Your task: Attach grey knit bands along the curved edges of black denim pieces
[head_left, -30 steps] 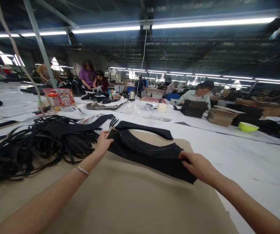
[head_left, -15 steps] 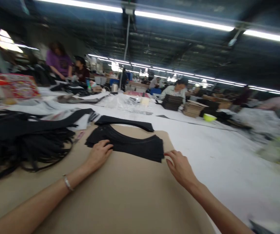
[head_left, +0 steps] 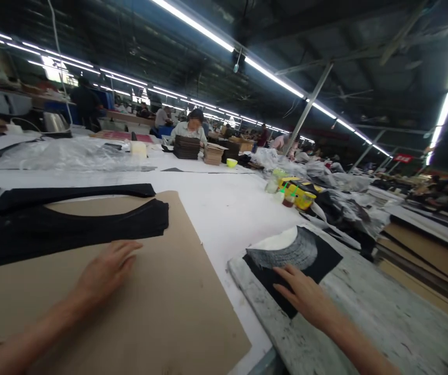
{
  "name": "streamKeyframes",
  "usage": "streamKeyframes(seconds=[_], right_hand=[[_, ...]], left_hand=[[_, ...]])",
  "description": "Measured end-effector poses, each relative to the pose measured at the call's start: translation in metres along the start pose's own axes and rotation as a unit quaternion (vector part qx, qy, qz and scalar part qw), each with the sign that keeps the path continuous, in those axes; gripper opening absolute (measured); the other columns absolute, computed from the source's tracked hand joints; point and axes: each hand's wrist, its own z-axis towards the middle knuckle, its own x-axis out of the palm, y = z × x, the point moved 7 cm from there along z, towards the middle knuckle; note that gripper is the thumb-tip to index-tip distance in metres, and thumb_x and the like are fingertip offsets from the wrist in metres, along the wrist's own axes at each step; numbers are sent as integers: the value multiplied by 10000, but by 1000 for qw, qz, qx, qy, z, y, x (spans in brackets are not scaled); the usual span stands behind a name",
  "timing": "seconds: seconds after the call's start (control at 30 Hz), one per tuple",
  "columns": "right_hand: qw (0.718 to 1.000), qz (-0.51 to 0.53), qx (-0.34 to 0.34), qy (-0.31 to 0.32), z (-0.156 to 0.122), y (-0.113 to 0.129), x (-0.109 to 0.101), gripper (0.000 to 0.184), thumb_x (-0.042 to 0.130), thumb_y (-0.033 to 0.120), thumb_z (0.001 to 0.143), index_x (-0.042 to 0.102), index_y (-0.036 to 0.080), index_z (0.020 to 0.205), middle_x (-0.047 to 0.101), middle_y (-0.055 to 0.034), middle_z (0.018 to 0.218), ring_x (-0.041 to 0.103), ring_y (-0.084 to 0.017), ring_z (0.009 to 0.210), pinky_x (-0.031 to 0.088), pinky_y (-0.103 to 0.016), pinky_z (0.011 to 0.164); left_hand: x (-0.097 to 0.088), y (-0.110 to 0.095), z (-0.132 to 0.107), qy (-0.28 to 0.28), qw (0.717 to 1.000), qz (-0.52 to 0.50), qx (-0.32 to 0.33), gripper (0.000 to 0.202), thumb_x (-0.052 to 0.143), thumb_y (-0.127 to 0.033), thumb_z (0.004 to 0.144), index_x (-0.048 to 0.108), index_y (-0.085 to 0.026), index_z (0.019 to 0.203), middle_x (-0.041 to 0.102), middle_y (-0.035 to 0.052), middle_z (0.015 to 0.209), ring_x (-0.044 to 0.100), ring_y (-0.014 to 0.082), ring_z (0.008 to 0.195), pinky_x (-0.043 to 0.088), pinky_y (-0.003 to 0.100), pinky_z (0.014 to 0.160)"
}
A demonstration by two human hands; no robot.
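Leaving the black stack, right hand released over another black piece, left hand also released.

A wide white table is stretching before you, a flat tan sheet is lying on it, curved black layered pieces are resting there, a stained grey slab is carrying one flat black panel on your right

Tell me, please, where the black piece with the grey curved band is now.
The head view shows the black piece right of centre, on the streaked grey board, under the right hand, right of the brown sheet.
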Motion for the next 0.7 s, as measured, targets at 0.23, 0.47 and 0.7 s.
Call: streamKeyframes(seconds=[0.23,0.47,0.7], right_hand=[[999,-40,-13,-17,4,11,5,222,448,225,924,606,208,1078,599,-73,998,598,-226,934,461,-321,739],[999,-6,-15,-35,14,3,9,261,372,55,866,600,174,906,608,-77,911,584,-214,840,403,-288,640],[984,162,16,-75,12,-26,-4,185,395,199,872,567,213,805,609,-22,787,566,-164,713,399,-283,648]], left_hand=[[95,-228,27,171,946,-157,225,465,361,-104,881,495,-227,1310,604,34,1273,463,169,1243,372,303,1069],[164,-286,38,227,929,-116,267,574,425,-37,790,450,-197,1342,564,101,1305,422,228,1295,351,373,1062],[168,-291,37,220,937,-118,243,435,366,-127,918,454,-252,1325,651,42,1149,480,210,1152,374,356,959]])
